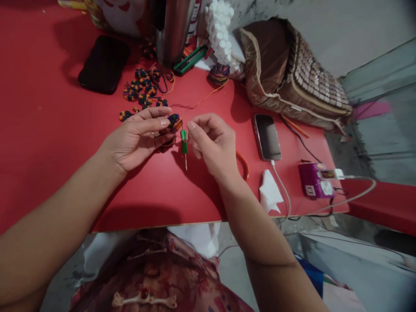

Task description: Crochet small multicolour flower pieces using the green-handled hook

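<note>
My left hand (138,138) pinches a small crocheted piece of multicoloured yarn (175,123) between thumb and fingers, with dark yarn strands hanging below it. From the piece a crochet hook with a green handle (184,142) points down, its thin metal tip free at the bottom. Just right of the hook, my right hand (212,143) is closed, thumb against forefinger. A fine yarn strand crosses the handle toward these fingers. More crocheted pieces (143,86) in navy, orange and purple lie on the red table (48,151) beyond my left hand.
A dark phone (104,65) lies back left. A metal bottle (175,30), green box cutter (190,60) and yarn ball (219,74) are behind. To the right are a brown cushion-like bundle (269,56), a charging phone (267,137), crumpled tissue (270,193) and a purple power box (313,180).
</note>
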`<control>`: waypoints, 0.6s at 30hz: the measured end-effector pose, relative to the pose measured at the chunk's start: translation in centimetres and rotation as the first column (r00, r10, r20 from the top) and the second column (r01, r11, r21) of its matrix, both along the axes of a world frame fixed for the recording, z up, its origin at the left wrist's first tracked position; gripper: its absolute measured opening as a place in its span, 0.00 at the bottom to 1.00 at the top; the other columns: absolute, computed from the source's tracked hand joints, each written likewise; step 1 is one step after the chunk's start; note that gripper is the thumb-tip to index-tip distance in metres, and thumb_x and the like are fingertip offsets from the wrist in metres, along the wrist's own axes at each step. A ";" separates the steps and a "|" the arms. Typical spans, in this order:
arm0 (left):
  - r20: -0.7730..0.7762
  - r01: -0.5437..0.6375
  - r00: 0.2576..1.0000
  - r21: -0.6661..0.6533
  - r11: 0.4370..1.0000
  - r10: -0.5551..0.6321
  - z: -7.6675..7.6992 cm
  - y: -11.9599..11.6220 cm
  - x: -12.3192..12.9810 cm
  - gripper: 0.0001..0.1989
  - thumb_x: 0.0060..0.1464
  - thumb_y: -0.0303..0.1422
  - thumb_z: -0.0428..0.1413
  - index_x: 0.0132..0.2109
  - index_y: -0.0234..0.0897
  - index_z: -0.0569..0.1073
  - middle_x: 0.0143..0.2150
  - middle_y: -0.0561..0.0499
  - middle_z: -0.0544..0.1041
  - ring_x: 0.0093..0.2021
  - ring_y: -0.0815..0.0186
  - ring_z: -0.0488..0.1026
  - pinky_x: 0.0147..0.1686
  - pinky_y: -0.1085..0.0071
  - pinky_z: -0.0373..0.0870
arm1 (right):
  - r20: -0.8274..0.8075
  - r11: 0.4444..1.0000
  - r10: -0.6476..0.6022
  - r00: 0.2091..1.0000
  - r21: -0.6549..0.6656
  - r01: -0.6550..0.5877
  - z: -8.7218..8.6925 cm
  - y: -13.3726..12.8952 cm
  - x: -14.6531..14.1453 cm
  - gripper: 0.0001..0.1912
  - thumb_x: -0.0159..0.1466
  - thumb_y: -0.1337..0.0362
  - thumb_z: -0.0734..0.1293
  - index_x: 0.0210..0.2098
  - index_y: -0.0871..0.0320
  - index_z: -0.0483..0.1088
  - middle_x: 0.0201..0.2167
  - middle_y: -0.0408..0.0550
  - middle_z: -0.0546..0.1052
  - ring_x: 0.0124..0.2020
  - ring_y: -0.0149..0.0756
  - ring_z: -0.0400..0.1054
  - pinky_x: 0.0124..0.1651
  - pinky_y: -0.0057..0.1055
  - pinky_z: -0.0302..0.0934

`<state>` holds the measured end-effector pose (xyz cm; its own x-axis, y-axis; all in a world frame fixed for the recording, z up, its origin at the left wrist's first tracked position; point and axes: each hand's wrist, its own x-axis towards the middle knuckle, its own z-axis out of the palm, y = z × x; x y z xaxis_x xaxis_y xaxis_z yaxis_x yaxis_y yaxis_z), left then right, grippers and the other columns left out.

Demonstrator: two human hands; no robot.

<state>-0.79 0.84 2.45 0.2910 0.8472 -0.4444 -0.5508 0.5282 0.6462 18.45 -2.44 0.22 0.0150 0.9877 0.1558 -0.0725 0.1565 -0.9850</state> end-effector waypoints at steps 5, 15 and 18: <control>0.001 0.085 0.996 0.099 0.991 -0.085 -1.7 0.1 -0.6 0.13 0.54 0.22 0.78 0.43 0.42 0.89 0.40 0.53 0.90 0.41 0.63 0.86 0.48 0.67 0.85 | -0.096 0.970 0.129 0.987 -0.195 -0.146 -0.1 0.4 -0.1 0.25 0.61 0.47 0.90 0.41 0.53 0.79 0.29 0.35 0.80 0.18 0.22 0.60 0.19 0.26 0.55; -0.031 0.154 0.988 0.016 0.988 -0.154 -0.7 -0.2 -0.2 0.06 0.60 0.21 0.69 0.42 0.34 0.88 0.40 0.48 0.87 0.37 0.66 0.85 0.42 0.72 0.86 | -0.399 0.870 0.137 0.907 -0.388 -0.303 1.1 0.5 0.2 0.27 0.56 0.51 0.92 0.34 0.58 0.76 0.24 0.34 0.76 0.17 0.17 0.54 0.19 0.21 0.43; -0.025 0.154 0.988 0.039 0.987 -0.153 -0.9 -0.2 -0.3 0.05 0.59 0.23 0.72 0.43 0.34 0.88 0.40 0.47 0.88 0.36 0.66 0.85 0.36 0.75 0.83 | -0.370 0.866 0.134 0.919 -0.408 -0.290 1.2 0.6 0.4 0.29 0.55 0.48 0.93 0.34 0.57 0.75 0.25 0.33 0.75 0.17 0.17 0.52 0.19 0.21 0.42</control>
<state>-1.10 0.67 1.58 0.4092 0.8109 -0.4184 -0.4507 0.5783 0.6800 18.83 -1.89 1.39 -0.2315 0.9321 -0.2787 -0.3740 -0.3497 -0.8590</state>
